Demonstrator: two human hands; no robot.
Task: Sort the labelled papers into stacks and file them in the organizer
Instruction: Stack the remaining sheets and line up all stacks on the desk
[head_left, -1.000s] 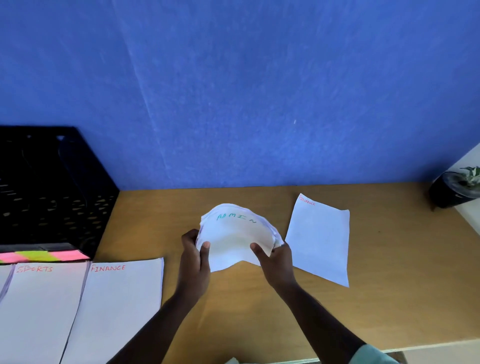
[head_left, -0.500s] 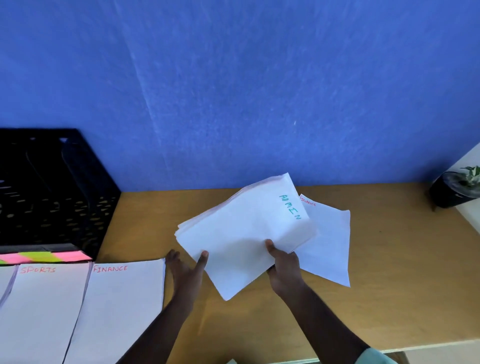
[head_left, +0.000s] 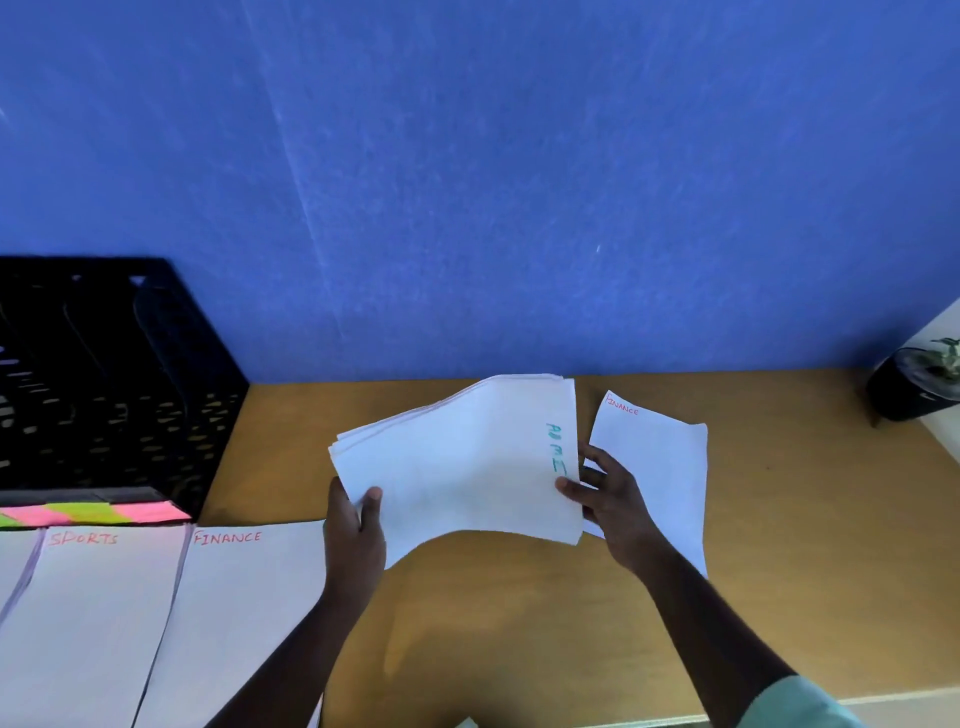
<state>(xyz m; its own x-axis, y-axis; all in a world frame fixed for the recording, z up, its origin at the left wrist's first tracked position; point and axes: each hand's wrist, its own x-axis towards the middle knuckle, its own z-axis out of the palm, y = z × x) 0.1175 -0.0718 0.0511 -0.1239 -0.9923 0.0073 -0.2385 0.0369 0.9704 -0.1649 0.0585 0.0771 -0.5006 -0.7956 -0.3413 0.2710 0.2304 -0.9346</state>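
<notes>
holding the admin stack (head_left: 467, 467), left hand (head_left: 353, 535) and right hand (head_left: 608, 499) pinching its ends; better keep the edges lined up.

Soft, even light, brighter toward the right. The organizer (head_left: 104, 384) at left sinks into near-black shadow. Wide-angle bending shows at the edges, and the picture is slightly soft.

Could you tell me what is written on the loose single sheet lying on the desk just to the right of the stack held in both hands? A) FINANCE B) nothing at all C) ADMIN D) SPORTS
A: the single sheet beside the right hand carries FINANCE in red at its top, while the held stack, gripped also by the left hand, shows teal lettering.
</notes>
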